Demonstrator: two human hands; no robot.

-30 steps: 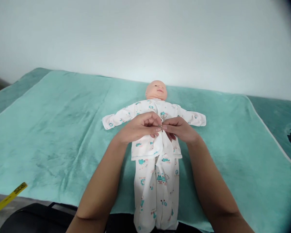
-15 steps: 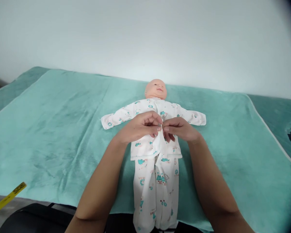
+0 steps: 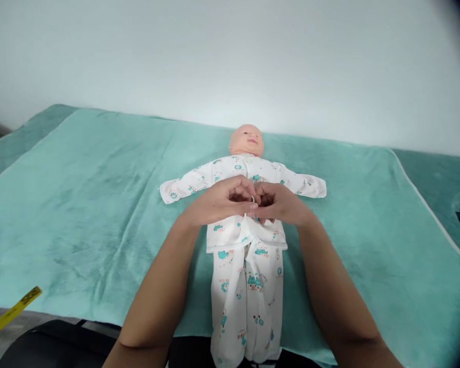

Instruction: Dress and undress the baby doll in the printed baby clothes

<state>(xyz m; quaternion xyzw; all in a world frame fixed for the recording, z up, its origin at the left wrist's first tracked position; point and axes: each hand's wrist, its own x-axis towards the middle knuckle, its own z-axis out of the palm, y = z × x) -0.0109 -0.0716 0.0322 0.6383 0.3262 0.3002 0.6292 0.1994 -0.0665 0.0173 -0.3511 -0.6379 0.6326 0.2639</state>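
Observation:
A baby doll (image 3: 247, 141) lies on its back, its head toward the wall and its arms spread to both sides. It wears a white printed baby jacket (image 3: 226, 233) and matching trousers (image 3: 230, 296). Over the doll's middle, my left hand (image 3: 230, 198) pinches the front edge of the jacket between thumb and fingers. My right hand (image 3: 278, 203) grips the opposite part of the same front opening, and the fingertips of both hands touch. The fastening between them is mostly hidden by my fingers. Below the hands, the jacket's lower front edges part slightly.
A green plush blanket (image 3: 99, 204) covers the table beneath the doll. Behind it rises a white wall (image 3: 230, 61). At the lower left are a yellow strip (image 3: 13, 313) with dark print and a black seat (image 3: 57, 345). The trouser legs reach the table's front edge.
My right hand has shifted slightly left, so its fingertips now meet my left hand's at the jacket opening. The doll and my left hand have hardly moved.

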